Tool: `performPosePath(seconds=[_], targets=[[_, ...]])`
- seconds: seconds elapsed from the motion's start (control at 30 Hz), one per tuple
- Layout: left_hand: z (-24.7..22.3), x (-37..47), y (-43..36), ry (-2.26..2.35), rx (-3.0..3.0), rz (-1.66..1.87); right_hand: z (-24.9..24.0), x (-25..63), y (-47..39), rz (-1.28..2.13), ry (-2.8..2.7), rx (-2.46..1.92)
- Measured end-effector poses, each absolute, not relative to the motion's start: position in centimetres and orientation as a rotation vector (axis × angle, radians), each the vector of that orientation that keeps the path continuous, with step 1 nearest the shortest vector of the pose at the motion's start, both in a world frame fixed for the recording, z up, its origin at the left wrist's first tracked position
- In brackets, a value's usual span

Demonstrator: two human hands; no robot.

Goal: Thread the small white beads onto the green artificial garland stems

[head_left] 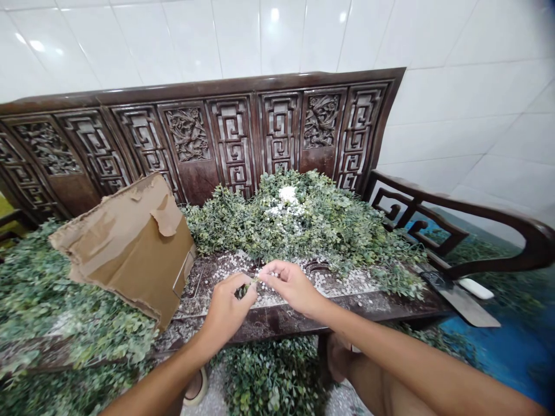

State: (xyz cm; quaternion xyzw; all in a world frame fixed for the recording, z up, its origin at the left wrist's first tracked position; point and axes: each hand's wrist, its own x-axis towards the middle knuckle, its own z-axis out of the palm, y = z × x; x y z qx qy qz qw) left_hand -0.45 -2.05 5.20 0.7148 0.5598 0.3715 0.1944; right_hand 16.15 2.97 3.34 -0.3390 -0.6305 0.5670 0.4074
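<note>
Holding the small green leafy sprig [246, 288] in the left hand [228, 301], its right end pinched by the right hand [291, 286], likely demands steady, light pressure.

Cardboard [130, 254] blocking left, foliage [321, 231] beyond, open above

A dark bench [281, 325] (its back [193, 178] carved) bears leafy sprigs [347, 231], white bits [349, 283], cardboard [139, 263].

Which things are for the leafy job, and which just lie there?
Seem part of the job:
small green piece between left hand and right hand
leafy heap
white bits

Seem just lying about:
torn cardboard
white rounded object
flat object
</note>
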Motion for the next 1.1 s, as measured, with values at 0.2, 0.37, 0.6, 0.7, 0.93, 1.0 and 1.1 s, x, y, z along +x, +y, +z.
performPosePath(seconds=[0.2,0.37,0.6,0.7,0.93,1.0,1.1], targets=[[5.26,-0.42,-1.91,1.562,2.014,1.020,3.30,16.13,2.99,1.396,-1.617,-0.858],[5.10,-0.42,-1.86,1.557,2.019,1.021,3.39,16.25,2.99,1.374,-1.655,-0.861],[5.00,-0.44,-1.89,1.562,2.038,1.016,3.80,16.40,2.87,1.300,-1.722,-0.882],[4.96,-0.42,-1.90,1.562,2.045,1.016,3.98,16.44,2.80,1.288,-1.745,-0.886],[4.99,-0.55,-1.81,1.553,2.036,1.003,4.14,16.46,2.41,1.224,-1.760,-0.880],[5.08,-0.57,-1.78,1.545,2.029,1.000,4.05,16.34,2.29,1.206,-1.747,-0.885],[5.22,-0.58,-1.81,1.535,2.010,0.999,3.89,16.19,2.16,1.188,-1.745,-0.901]])
